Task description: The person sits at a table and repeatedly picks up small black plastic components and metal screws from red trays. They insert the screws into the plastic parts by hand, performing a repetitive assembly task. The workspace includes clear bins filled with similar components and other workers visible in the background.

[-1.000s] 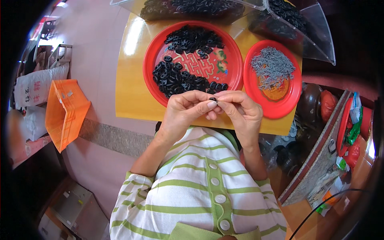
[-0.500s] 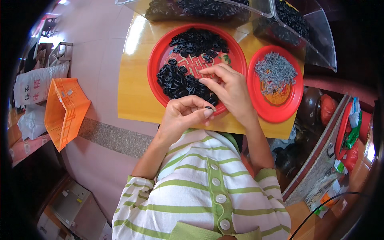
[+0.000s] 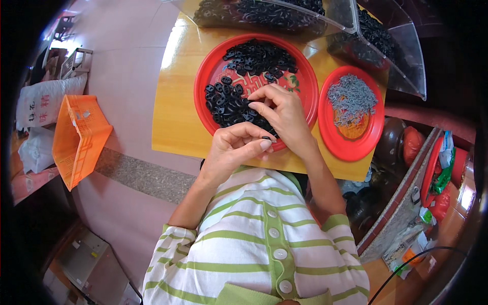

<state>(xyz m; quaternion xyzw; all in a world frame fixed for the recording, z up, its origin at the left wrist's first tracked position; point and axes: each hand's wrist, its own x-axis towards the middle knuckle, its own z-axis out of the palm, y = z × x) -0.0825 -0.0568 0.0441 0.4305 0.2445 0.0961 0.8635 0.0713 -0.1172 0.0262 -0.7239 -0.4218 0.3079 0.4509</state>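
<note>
My left hand pinches a small black plastic part between thumb and index finger, just past the near rim of a large round red tray. Over the tray, my right hand has its thumb and index fingertips closed on a black piece at the edge of the nearer pile of black oval parts, which have holes in them. A second pile of black parts covers the far side of the tray. To the right, a smaller red plate bears a heap of small grey pin-like pieces.
Clear plastic bins filled with black parts stand along the far edge of the yellow table. An orange crate and a white sack are on the left. A dark cable curves at lower right.
My right hand has moved slightly left and down to the nearer pile, its thumb and index tips closer together. The left hand keeps its pinch. The whole view has shifted a little.
</note>
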